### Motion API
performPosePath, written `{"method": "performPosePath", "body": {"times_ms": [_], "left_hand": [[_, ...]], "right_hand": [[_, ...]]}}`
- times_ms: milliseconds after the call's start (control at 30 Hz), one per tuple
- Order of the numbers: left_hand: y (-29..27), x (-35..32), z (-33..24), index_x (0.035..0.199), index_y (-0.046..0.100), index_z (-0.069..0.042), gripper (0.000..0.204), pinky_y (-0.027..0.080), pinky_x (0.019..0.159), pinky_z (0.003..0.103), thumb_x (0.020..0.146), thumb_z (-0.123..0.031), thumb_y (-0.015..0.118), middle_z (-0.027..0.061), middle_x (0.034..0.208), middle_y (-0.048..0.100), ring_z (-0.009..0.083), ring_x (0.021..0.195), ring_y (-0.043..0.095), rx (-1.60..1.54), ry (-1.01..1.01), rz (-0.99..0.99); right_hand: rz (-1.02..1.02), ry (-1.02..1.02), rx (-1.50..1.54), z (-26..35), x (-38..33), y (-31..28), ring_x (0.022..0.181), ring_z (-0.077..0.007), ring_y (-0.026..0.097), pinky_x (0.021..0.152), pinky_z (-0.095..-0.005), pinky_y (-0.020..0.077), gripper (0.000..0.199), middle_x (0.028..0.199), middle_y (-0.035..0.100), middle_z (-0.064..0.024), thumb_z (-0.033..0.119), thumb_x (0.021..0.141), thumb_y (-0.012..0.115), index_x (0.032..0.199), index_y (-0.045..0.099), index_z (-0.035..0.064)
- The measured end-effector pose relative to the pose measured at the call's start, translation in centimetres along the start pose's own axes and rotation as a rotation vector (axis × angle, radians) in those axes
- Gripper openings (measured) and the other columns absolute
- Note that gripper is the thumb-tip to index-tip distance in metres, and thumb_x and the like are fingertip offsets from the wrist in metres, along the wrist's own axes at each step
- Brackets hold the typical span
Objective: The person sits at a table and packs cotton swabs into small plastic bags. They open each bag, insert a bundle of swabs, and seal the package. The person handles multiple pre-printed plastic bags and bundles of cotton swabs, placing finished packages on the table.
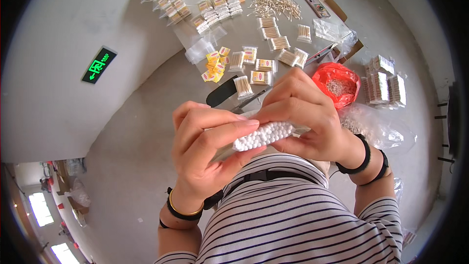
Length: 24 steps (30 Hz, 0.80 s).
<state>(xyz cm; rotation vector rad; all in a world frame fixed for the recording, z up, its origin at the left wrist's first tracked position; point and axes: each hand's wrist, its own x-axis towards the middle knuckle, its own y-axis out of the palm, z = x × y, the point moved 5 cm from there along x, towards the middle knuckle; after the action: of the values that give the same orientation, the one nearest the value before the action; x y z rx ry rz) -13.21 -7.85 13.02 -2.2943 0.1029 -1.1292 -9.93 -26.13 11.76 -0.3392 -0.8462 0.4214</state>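
A pack of cotton swabs [264, 136] is held in front of my waist, its white tips facing up in a tight row. My left hand [205, 142] closes on one end, with thumb and fingers on opposite sides. At the other end my right hand [305, 112] pinches the pack between bent fingers and thumb. Whether a clear bag wraps the whole pack is hard to make out. Just beyond my hands, a bagged cotton swab bundle [243, 87] lies at the table's near edge, by packs with yellow labels [261, 77].
Loose yellow cards [215, 64] and a heap of loose swabs [276, 6] lie on the table [239, 34]. Stacked finished packs [218, 7] stand at the back left. A phone [317, 7] sits at the far right. Beside the table are a red bag [337, 76] and piled packs [383, 85].
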Motion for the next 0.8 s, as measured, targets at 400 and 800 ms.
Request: {"method": "performPosePath", "body": {"times_ms": [400,800], "left_hand": [[-0.1,-0.6,-0.1,0.101,0.076,-0.010,0.038,0.042,0.076,0.031,0.068,-0.017,0.094,0.0004,0.093,0.071,0.0159,0.079,0.064,-0.057,-0.111,-0.022],[-0.3,-0.2,-0.7,0.104,0.076,-0.013,0.040,0.041,0.077,0.030,0.069,-0.015,0.094,-0.0017,0.093,0.072,0.0139,0.079,0.065,-0.098,-0.100,-0.039]], "right_hand": [[-0.054,-0.020,-0.064,0.3,-0.7,0.5,0.092,-0.0252,0.064,0.081,-0.0371,0.0481,0.030,0.102,0.069,-0.0067,0.021,0.082,0.082,0.106,0.074,0.0059],[-0.005,0.009,-0.044,0.4,-0.7,0.7,0.091,-0.0243,0.066,0.082,-0.0363,0.0471,0.025,0.102,0.072,-0.0054,0.016,0.082,0.080,0.105,0.074,0.0068]]}}
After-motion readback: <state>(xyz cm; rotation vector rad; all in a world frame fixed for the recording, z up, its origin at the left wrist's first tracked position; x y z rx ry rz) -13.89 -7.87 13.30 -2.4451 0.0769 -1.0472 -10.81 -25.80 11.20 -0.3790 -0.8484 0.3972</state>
